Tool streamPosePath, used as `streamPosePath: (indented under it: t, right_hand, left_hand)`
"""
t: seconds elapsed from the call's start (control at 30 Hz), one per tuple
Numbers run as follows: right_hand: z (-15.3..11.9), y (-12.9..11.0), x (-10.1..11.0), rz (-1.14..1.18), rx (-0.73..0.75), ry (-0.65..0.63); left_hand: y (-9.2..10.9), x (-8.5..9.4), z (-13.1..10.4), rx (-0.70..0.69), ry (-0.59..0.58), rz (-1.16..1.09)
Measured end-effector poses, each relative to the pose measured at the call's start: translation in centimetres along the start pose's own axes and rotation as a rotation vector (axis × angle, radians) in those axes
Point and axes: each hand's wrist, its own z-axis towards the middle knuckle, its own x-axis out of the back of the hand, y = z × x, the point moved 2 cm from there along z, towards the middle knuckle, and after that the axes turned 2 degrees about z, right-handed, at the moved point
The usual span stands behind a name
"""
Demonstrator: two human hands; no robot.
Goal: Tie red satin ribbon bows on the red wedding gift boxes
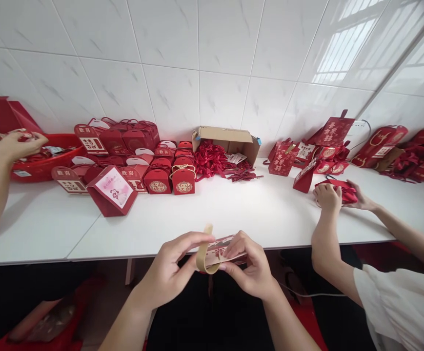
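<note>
In front of me, at the table's near edge, my left hand (177, 267) pinches a beige ribbon (201, 256) between thumb and fingers. The ribbon curls in a loop around the end of a small flat card packet (216, 250), pale with red print. My right hand (249, 263) grips that packet from the other side, fingers on top and thumb below. Part of the packet is hidden under my right fingers, so I cannot tell whether it is a folded box or a stack of cards.
Red gift boxes (157, 178) line the wall at left, beside a carton (233, 134) of red ribbons (212, 161). A tilted red box (112, 190) stands nearer. One co-worker's hands (329, 197) hold a red box at right; another's hand (17, 144) is over a red basin (36, 170).
</note>
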Motion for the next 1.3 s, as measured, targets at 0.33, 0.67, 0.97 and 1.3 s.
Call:
streamPosePath:
  t: [0.33,0.67,0.97,1.3]
  right_hand:
    - [-0.5,0.0,-0.3,-0.008,-0.043,0.029]
    - [-0.7,0.0,-0.4,0.093,-0.09,0.022]
    - [-0.7,-0.1,-0.3,0.101,-0.104,-0.001]
    - [-0.5,-0.4,-0.3,0.11,-0.056,-0.021]
  left_hand:
    - [-0.2,-2.4,-0.7,0.238,0.179,-0.171]
    - [0.0,-2.2,-0.7,0.193,0.136,-0.124]
    - [-0.1,-2.0,-1.0,0.169,0.03,-0.136]
    - [0.4,-1.8,-1.3,0.093,-0.023,-0.122]
